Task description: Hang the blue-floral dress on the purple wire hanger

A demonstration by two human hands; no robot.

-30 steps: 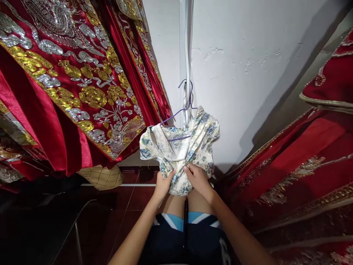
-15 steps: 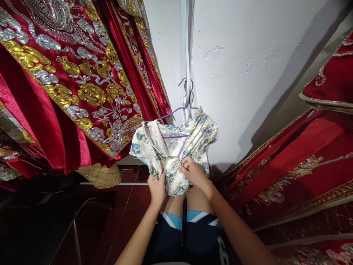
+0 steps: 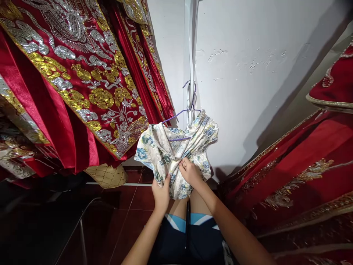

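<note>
A short white blouse (image 3: 179,178) with blue and green flowers hangs on a thin purple hanger (image 3: 176,115), in front of a white wall. My left hand (image 3: 161,191) grips the blouse's lower left side, thumb on the front and fingers behind the cloth. At the middle of the chest, just under the crossed neckline, my right hand (image 3: 190,172) is closed in a pinch on the fabric. Its fingertips hide whatever small part of the front lies under them.
The hanger's hook is by a white pole (image 3: 191,48) on the wall (image 3: 234,36). Red embroidered garments (image 3: 102,97) hang at left, with more red gowns (image 3: 289,154) at right. A dark seat with a metal frame (image 3: 82,235) stands lower left on the dark red tiled floor (image 3: 129,221).
The view has shifted slightly, so most things sit a little further right. My right hand has curled tighter at the neckline's crossing and pulls the cloth into folds. My left hand keeps its hold.
</note>
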